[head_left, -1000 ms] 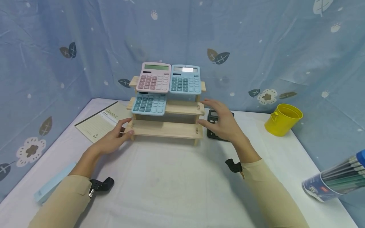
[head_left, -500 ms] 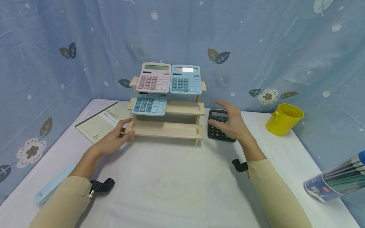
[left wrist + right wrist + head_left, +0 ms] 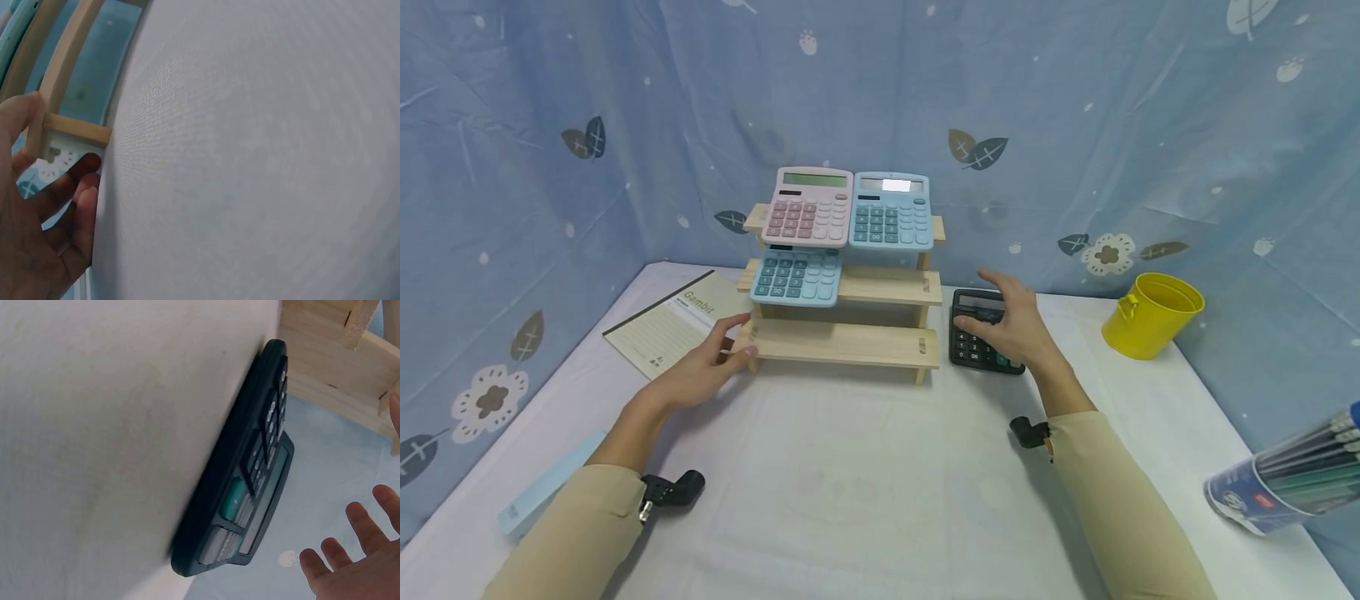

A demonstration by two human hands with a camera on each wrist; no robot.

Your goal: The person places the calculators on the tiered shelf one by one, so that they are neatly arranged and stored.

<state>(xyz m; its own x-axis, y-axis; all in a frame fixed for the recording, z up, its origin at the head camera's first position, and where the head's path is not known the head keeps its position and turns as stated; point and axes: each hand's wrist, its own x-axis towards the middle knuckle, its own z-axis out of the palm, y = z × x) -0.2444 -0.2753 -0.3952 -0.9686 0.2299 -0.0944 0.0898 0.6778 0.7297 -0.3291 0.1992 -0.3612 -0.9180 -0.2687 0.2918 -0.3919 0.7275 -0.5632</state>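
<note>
A three-step wooden shelf [image 3: 835, 342] stands at the middle of the table. My left hand [image 3: 703, 367] grips the left end of its lowest step, thumb on the front edge; in the left wrist view the other fingers curl beside the shelf's leg [image 3: 78, 128]. A black calculator [image 3: 973, 350] lies flat right of the shelf. Over it hovers my right hand [image 3: 1017, 323], thumb and fingers spread, holding nothing. In the right wrist view those fingers are apart from the calculator [image 3: 234, 487]. A pink calculator [image 3: 808, 207] and a blue calculator [image 3: 891, 212] lean on the top step.
Another blue calculator [image 3: 796, 277] sits on the middle step's left. A notepad [image 3: 673, 321] lies left of the shelf, a long light-blue box [image 3: 546, 492] beside my left sleeve. At right stand a yellow bucket [image 3: 1150, 317] and a tub of pencils [image 3: 1262, 496]. Patterned curtain encloses the table.
My right hand has moved right, away from the shelf's right end, to over the black calculator. My left hand stays on the shelf.
</note>
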